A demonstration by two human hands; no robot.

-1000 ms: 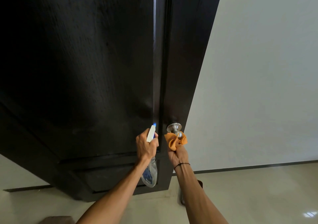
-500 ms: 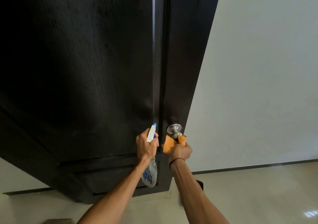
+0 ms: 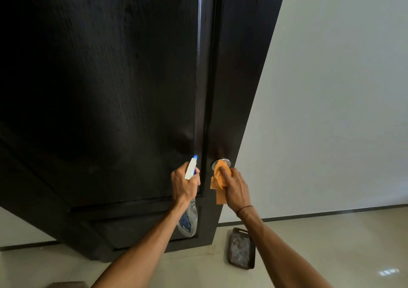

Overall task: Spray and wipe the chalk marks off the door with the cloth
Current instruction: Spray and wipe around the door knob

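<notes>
Orange cloth (image 3: 220, 178) (right hand (image 3: 235, 187)) seemingly covers knob (image 3: 221, 161).

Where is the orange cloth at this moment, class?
In the head view, the orange cloth sits lower centre-right, held by the right hand over the metal door knob on the dark door, just right of the spray bottle.

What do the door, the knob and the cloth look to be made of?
Door: apparently dark-stained wood with a low sheen; grain streaks and a glossy highlight show.
Knob: polished metal by its silvery, reflective rim; mostly covered.
Cloth: soft orange fabric, matte, folding limply under the right hand.
</notes>
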